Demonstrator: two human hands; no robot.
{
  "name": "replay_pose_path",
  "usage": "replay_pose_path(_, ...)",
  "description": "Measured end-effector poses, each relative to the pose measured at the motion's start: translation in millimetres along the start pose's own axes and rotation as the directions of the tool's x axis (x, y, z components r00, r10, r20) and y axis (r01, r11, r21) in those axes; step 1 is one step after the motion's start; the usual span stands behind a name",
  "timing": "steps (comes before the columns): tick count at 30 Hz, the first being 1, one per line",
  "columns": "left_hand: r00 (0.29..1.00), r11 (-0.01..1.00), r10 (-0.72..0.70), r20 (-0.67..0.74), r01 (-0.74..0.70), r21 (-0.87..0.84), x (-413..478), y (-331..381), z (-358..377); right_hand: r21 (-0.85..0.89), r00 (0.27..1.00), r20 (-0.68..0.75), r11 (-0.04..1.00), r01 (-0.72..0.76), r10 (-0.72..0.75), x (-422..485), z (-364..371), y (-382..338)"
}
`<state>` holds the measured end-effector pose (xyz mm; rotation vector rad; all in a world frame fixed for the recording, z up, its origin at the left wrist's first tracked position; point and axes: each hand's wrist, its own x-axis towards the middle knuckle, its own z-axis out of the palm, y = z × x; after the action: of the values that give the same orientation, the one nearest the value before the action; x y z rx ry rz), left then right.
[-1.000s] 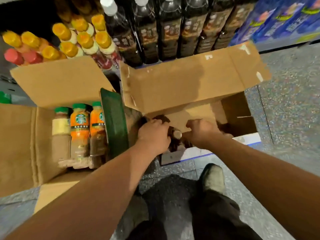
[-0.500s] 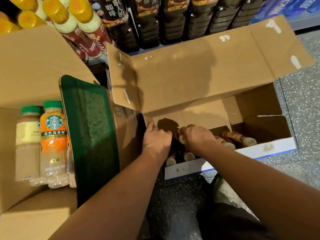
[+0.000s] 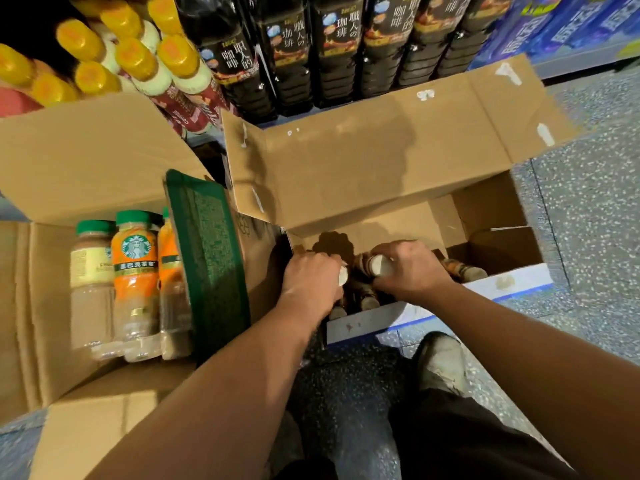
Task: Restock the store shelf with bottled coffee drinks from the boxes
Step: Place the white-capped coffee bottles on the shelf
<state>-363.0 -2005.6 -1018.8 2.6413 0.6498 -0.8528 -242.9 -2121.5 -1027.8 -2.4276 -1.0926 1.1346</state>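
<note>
Head cam, looking down: both hands are inside the right-hand cardboard box (image 3: 415,311) on the floor. The left hand (image 3: 310,284) is curled round a white-capped coffee bottle (image 3: 343,276), and the right hand (image 3: 414,271) is wrapped round a second capped bottle (image 3: 380,265). Spare bottles (image 3: 465,270) lie further right in that box. Starbucks bottles (image 3: 135,271) stand in the left box (image 3: 34,306). Black coffee bottles (image 3: 294,64) line the shelf behind.
</note>
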Motion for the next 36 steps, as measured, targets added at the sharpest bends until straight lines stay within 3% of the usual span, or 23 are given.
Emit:
replay_pose_path(4,0.996,0.946,-0.016,-0.085,-0.013,-0.323,-40.1,4.6,-60.8,0.186,0.994,-0.099,0.982,-0.02,0.039,-37.7,-55.0,-36.2)
replay_pose_path(7,0.989,0.795,-0.026,-0.145,-0.067,-0.602,-74.5,0.8,-117.6,0.396,0.986,-0.12,0.916,-0.064,0.12,-67.0,-105.0,-67.1)
replay_pose_path(9,0.981,0.739,-0.018,-0.191,-0.116,-0.663,-97.1,-1.0,-160.6,0.495,0.982,-0.159,0.869,-0.014,0.106,-83.7,-142.8,-94.2)
replay_pose_path(13,0.958,0.704,-0.062,-0.28,-0.157,-0.693,-139.1,-5.5,-243.5,0.595,0.975,-0.217,0.797,0.102,0.037,-111.7,-213.6,-158.9)
replay_pose_path(20,0.879,0.726,-0.153,-0.453,-0.211,-0.654,-216.7,-26.9,-390.0,0.555,0.935,-0.343,0.784,0.278,-0.089,-170.2,-327.4,-264.4)
replay_pose_path(24,0.781,0.753,-0.161,-0.603,-0.298,-0.587,-259.7,-35.7,-475.9,0.473,0.919,-0.352,0.814,0.337,-0.176,-194.3,-392.4,-327.3)
replay_pose_path(29,0.735,0.738,-0.204,-0.646,-0.318,-0.595,-316.2,-41.6,-570.1,0.43,0.9,-0.38,0.82,0.378,-0.215,-219.8,-466.7,-398.9)
replay_pose_path(36,0.613,0.741,-0.254,-0.748,-0.373,-0.558,-391.7,-46.4,-658.4,0.392,0.797,-0.481,0.724,0.568,-0.365,-269.9,-549.0,-476.8)
